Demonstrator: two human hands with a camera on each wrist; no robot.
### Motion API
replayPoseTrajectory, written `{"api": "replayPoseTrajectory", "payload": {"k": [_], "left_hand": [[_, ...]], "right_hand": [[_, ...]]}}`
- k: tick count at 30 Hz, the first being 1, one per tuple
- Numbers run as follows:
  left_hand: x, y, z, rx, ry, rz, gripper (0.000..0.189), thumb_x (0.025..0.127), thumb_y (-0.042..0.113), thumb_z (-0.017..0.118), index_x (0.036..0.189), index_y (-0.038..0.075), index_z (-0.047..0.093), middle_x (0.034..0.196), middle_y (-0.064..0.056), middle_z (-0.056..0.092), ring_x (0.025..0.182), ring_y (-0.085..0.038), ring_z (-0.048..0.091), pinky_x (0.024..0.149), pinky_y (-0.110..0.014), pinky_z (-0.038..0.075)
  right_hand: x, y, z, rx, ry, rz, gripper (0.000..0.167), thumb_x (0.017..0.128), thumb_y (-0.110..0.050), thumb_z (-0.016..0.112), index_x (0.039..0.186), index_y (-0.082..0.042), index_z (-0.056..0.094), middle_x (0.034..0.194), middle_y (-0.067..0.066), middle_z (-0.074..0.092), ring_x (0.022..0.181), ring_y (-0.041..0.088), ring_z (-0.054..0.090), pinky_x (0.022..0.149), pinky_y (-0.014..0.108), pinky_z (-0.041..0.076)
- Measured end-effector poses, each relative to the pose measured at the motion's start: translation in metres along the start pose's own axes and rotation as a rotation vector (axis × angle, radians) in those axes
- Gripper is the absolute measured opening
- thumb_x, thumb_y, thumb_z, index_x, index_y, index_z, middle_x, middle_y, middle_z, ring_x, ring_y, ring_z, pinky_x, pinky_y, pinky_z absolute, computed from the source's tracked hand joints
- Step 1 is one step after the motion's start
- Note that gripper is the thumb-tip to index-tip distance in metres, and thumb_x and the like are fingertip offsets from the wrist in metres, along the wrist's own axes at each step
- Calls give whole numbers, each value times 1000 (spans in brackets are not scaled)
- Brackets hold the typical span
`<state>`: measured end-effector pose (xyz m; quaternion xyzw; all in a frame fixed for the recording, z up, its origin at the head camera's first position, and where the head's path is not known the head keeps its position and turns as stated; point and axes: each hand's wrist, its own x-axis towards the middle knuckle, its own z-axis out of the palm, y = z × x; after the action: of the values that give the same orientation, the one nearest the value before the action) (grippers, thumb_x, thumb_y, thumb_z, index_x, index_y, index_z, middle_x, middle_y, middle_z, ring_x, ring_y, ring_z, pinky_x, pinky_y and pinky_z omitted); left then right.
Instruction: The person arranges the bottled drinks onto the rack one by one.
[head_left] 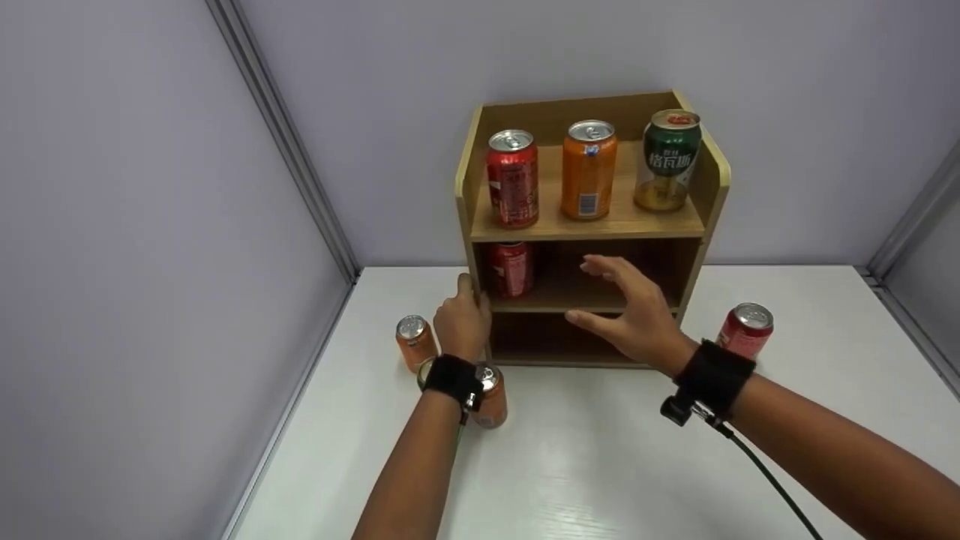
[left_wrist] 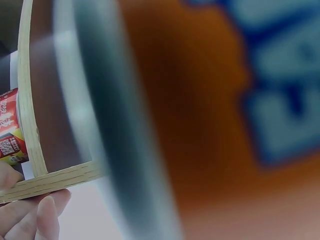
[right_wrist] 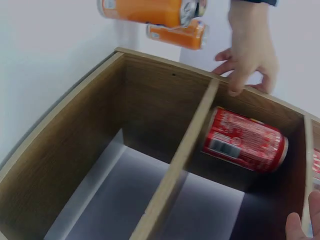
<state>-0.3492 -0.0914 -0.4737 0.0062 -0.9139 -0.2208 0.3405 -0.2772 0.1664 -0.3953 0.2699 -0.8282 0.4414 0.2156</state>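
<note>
My left hand [head_left: 461, 326] grips the left side panel of a small wooden shelf [head_left: 577, 234]. In the left wrist view its thumb [left_wrist: 9, 176] lies on one side of the panel edge and its fingers [left_wrist: 47, 215] on the other. Just inside, a red cola can [head_left: 513, 270] stands at the left end of the middle compartment; the right wrist view shows it near the left hand. My right hand [head_left: 637, 319] hovers before the middle and lower compartments, thumb and fingers spread apart, holding nothing. An orange can [left_wrist: 210, 100] fills much of the left wrist view.
On the top board stand a red can [head_left: 514, 187], an orange can [head_left: 589, 180] and a green-labelled can [head_left: 670, 161]. Two orange cans [head_left: 491, 405] and a mostly hidden can [head_left: 424, 371] are around the left wrist. Another red can [head_left: 742, 331] stands right of the shelf.
</note>
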Motion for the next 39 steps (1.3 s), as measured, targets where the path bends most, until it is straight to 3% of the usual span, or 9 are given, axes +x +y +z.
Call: {"api": "replayPoseTrajectory", "payload": {"k": [3,7,10,16,21,24,29,35,39], "left_hand": [[-1,0,0,0,-3,-5,24,97,21,71,112,6,60,70,-21,73,61,-39,73,53,-52,54],[-2,1,-1,-4,-5,3,24,97,20,72,112,6,60,70,-20,73,60,-39,72,53,-52,54],[-2,1,-2,-3,-8,4,24,97,20,72,112,6,60,70,-20,73,60,-38,72,53,-51,54],[0,1,-1,8,6,12,24,98,20,72,112,6,59,69,-21,73,59,-38,73,51,-50,55],[0,0,1,16,-5,-6,23,99,21,71,113,7,59,71,-20,74,61,-38,73,53,-50,55],[0,0,-1,14,-22,-26,23,99,21,70,114,7,60,74,-20,75,62,-38,74,54,-51,56],[0,1,-2,13,-32,-27,24,99,21,70,116,7,60,75,-20,76,63,-38,74,55,-50,56],[-1,0,-1,10,-30,-28,24,99,21,70,115,8,59,74,-20,75,62,-37,73,54,-49,56],[-1,0,-1,-1,-24,-17,24,98,21,71,114,8,59,72,-20,74,61,-37,73,53,-50,55]], "right_hand": [[-9,-3,-14,23,62,-47,71,81,-10,91,143,-1,57,137,16,66,132,20,61,117,36,46],[-20,-2,-35,59,182,-184,69,73,8,89,136,4,61,131,17,69,129,8,61,114,18,44],[-25,1,-53,101,269,-244,66,70,17,84,132,9,62,128,7,71,126,5,63,111,18,46],[-37,17,-85,294,440,-230,53,76,24,72,127,22,57,124,1,71,119,14,69,108,24,51],[-47,34,-104,341,590,-160,49,79,23,66,127,17,60,120,1,72,114,14,70,106,22,51],[-52,50,-113,405,677,-78,45,82,21,67,126,12,63,115,3,73,112,14,69,104,21,51],[-61,86,-130,316,780,214,40,91,8,71,129,-3,66,113,-3,71,110,11,66,101,16,50],[-80,137,-134,51,684,559,50,98,-22,74,144,-14,58,119,-20,61,116,-2,58,105,16,47],[-93,162,-132,15,606,743,64,98,-38,73,154,-19,49,125,-23,56,121,-4,53,106,20,44]]}}
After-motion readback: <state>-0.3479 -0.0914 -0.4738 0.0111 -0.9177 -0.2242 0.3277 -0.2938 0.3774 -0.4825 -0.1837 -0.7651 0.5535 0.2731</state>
